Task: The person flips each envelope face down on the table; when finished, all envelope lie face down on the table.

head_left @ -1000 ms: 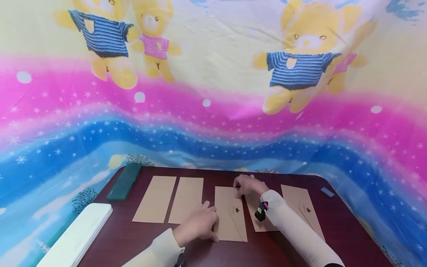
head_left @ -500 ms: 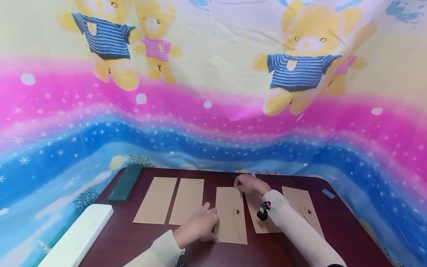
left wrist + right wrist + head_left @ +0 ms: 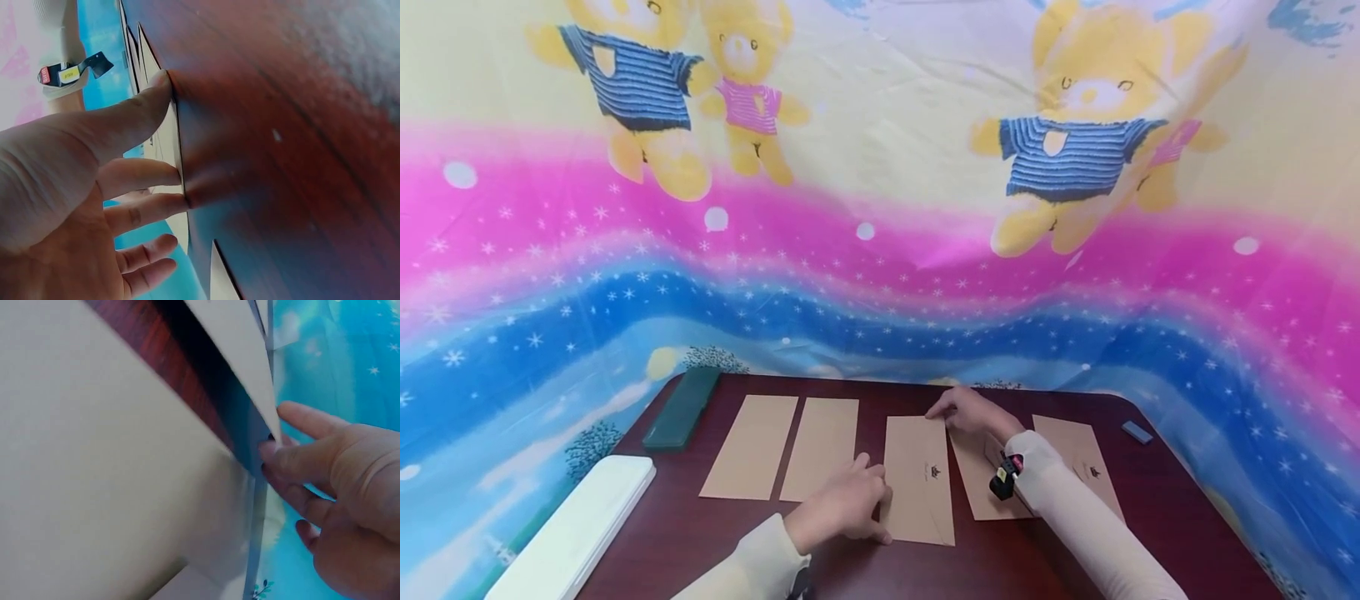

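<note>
A brown envelope (image 3: pixel 917 483) with a small crown print lies on the table between my hands. My left hand (image 3: pixel 846 500) rests at its left edge; in the left wrist view the thumb (image 3: pixel 140 112) and two fingertips touch that edge. At its far right corner is my right hand (image 3: pixel 973 412), index finger stretched along the top edge. The right wrist view puts the thumb (image 3: pixel 300 462) by the side edge, with the corner between thumb and index finger. Partly under my right forearm lie a second envelope (image 3: pixel 973 483) and a third envelope (image 3: pixel 1067 442).
Two plain brown envelopes, a left one (image 3: pixel 748 446) and a right one (image 3: pixel 820 446), lie side by side on the dark red table (image 3: pixel 647 533). A green case (image 3: pixel 681 408), a white case (image 3: pixel 576 525) and a small blue block (image 3: pixel 1137 432) sit near the edges. A printed curtain (image 3: pixel 880 292) hangs behind.
My right hand and wrist have shifted slightly right, with the index finger stretching out over the envelope's corner. The envelope's flap line shows less. My left hand has stayed nearly still.
</note>
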The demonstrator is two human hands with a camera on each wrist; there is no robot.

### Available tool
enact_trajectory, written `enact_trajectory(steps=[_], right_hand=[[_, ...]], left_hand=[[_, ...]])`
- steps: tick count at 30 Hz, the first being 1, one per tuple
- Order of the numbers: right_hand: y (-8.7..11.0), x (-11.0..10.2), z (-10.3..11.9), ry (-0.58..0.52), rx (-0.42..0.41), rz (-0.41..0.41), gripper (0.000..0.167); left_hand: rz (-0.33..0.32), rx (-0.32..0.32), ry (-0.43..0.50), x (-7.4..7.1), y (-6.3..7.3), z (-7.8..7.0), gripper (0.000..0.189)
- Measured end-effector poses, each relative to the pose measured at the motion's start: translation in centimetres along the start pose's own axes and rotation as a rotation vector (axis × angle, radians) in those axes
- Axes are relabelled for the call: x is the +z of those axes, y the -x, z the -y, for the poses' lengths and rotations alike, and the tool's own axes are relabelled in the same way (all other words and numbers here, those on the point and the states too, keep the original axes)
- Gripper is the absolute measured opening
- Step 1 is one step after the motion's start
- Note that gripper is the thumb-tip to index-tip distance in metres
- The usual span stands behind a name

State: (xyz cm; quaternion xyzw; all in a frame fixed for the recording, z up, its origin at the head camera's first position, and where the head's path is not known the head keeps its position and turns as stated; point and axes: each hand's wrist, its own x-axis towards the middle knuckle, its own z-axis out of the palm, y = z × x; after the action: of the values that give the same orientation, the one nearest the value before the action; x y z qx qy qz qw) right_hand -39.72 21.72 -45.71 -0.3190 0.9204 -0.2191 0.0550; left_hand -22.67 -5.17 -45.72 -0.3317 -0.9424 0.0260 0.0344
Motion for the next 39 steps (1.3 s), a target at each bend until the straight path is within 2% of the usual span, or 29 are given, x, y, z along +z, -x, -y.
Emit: enact_trajectory(steps=[5,11,17,20,25,30,35,39], right_hand=[[0.2,0.3,-0.9,0.022,-0.041,-0.048,0.036],[0.0,-0.3,-0.7,-0.052,-0.047,-0.076,0.032],[-0.6,-1.2,0.2,-0.089,-0.118,-0.083,0.026],[-1.0,-1.5,0.7,-0.101,-0.126,-0.077,0.025],[-1.6,-1.7,1.6,-0.182,-0.090,-0.077,0.024],[-2.3,-1.2,2.2,-0.267,-0.099,-0.127,0.026],[-3.1,-0.6,2.8,-0.314,-0.120,-0.182,0.032],[-3.5,-0.1,3.0,-0.354,-0.123,-0.194,0.032]], left_hand=[[0.003,0.015,-0.004,0.0,0.2,0.2,0.040],[-0.011,0.040,-0.004,-0.2,0.5,0.3,0.044],[0.005,0.050,-0.027,0.0,0.8,0.4,0.071],[0.012,0.046,-0.018,0.2,0.9,0.4,0.080],[0.007,0.040,0.055,0.3,0.8,0.5,0.084],[0.002,0.035,0.127,0.5,0.9,0.6,0.088],[-0.023,0.049,0.113,0.6,0.8,0.4,0.085],[-0.034,0.044,0.107,0.6,0.8,0.3,0.086]])
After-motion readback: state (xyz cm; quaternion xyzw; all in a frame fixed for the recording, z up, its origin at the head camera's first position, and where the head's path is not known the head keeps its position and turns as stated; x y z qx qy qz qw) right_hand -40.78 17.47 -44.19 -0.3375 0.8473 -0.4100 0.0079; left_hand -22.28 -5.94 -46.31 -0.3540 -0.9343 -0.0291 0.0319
